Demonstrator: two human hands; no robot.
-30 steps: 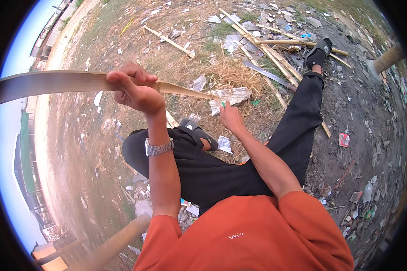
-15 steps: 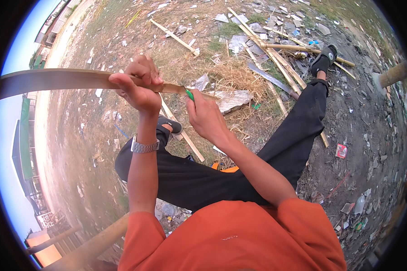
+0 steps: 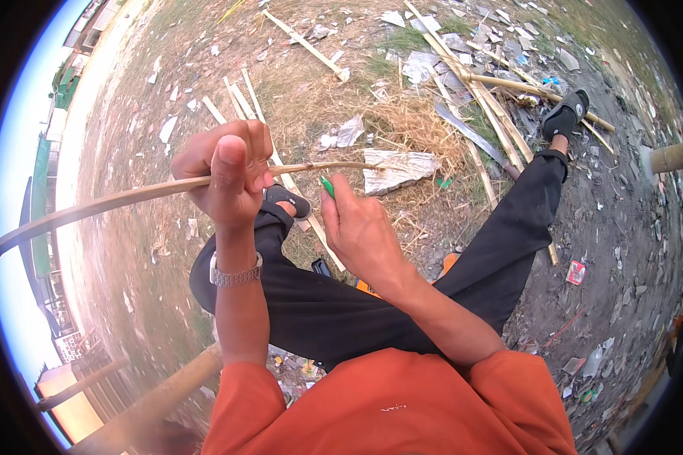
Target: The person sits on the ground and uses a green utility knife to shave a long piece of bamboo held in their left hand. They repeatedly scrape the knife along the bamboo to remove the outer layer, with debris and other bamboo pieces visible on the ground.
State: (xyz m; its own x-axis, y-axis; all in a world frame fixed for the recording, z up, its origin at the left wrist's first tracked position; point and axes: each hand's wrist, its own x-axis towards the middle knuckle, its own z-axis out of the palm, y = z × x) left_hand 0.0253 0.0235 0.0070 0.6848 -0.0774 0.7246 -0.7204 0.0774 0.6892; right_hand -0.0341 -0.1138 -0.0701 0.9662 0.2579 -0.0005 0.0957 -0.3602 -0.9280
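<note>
A long, thin bamboo strip (image 3: pixel 121 195) runs from the left edge across in front of me, its slim end curving to the right above a weathered wooden block (image 3: pixel 397 171). My left hand (image 3: pixel 228 171), with a metal watch (image 3: pixel 236 274) on its wrist, is closed round the strip. Just below the strip's right end is my right hand (image 3: pixel 360 231), closed on a small green tool (image 3: pixel 327 186). Only the tool's green end shows above the thumb; its kind is hidden in the fist. A small gap separates that end from the strip.
Several bamboo strips (image 3: pixel 309 47) lie about the ground. A machete-like blade (image 3: pixel 467 130) rests beside crossed bamboo poles (image 3: pixel 535 87) at the far right. Dry straw (image 3: pixel 425 129) and scattered litter surround the block. My legs (image 3: pixel 478 250) stretch forward; a bamboo pole (image 3: pixel 152 402) is at lower left.
The strip has turned from its broad face to a narrow edge, its left end dropping. My left hand has rolled with it. The green tool has come slightly away from the strip.
</note>
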